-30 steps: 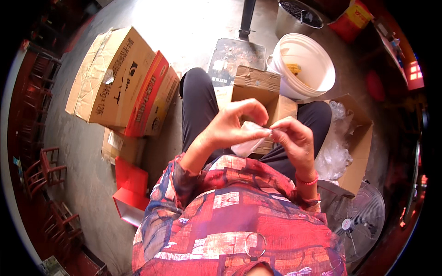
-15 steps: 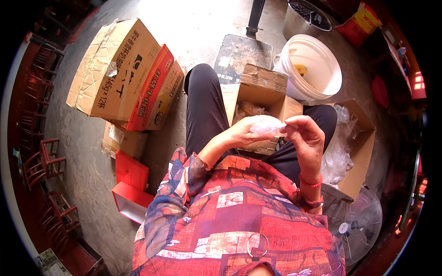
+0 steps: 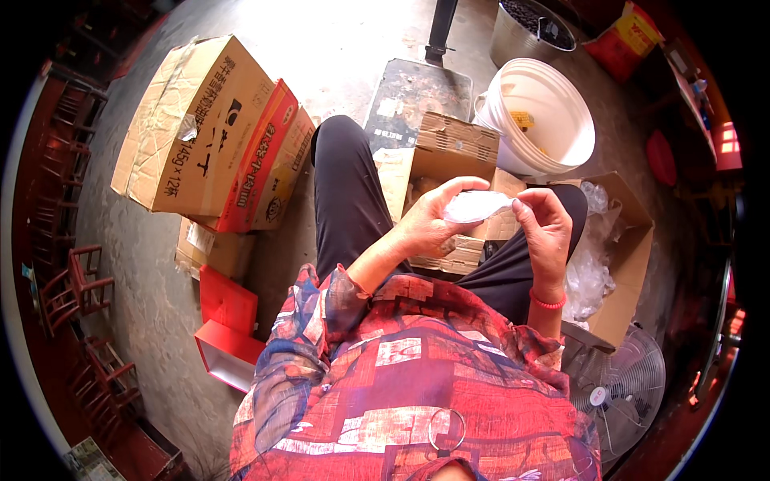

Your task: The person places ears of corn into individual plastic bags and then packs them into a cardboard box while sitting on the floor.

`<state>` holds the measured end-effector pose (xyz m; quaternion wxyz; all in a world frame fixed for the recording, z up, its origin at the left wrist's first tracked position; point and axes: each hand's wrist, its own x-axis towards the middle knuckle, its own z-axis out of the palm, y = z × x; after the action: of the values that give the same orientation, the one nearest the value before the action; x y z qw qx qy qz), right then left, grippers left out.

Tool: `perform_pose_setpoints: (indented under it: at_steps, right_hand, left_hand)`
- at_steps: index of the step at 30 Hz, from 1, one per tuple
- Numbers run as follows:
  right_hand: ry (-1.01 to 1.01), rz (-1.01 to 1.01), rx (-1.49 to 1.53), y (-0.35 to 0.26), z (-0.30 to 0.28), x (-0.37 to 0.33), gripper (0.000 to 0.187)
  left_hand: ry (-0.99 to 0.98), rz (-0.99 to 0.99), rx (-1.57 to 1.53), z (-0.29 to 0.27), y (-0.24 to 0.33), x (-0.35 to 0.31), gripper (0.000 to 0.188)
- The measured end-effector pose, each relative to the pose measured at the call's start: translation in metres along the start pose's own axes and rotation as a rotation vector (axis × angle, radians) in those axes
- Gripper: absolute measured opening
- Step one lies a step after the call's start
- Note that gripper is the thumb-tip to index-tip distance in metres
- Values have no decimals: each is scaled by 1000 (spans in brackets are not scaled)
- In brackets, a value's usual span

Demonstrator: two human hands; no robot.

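A small white translucent plastic bag [image 3: 475, 206] is held between my hands above my lap; whatever it contains cannot be made out. My left hand [image 3: 431, 220] is wrapped round the bag's body, fingers behind and thumb below. At the bag's right end, my right hand [image 3: 546, 230] pinches the tip between thumb and forefinger. Beneath them, between my knees, stands an open cardboard box [image 3: 454, 141], its inside partly hidden by my left hand. To the right, crumpled clear plastic bags [image 3: 588, 276] fill another cardboard box [image 3: 628, 282].
A white bucket [image 3: 553, 112] with something yellow inside stands beyond my right knee, beside a flat platform scale [image 3: 417, 100]. Stacked cartons [image 3: 200, 132] are at the left, above an open red box [image 3: 230, 351]. A fan [image 3: 622, 393] sits at the lower right.
Both hands have risen slightly with the bag and turned it, so more of its white side shows. The right hand still pinches its end. My left knee has shifted a little left.
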<state>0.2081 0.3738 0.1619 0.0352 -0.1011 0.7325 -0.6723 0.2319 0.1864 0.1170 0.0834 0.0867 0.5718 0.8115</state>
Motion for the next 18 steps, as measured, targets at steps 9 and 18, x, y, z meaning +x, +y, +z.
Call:
perform_pose_setpoints:
  at_steps: [9,18]
  right_hand:
    - [-173,109,-58,6,1,2,13]
    - [17,-275,-853,11,-48,17,19]
  left_hand:
    - [-115,27,356,-16,9,28,19]
    - [40,6,311,-86,52,86,24]
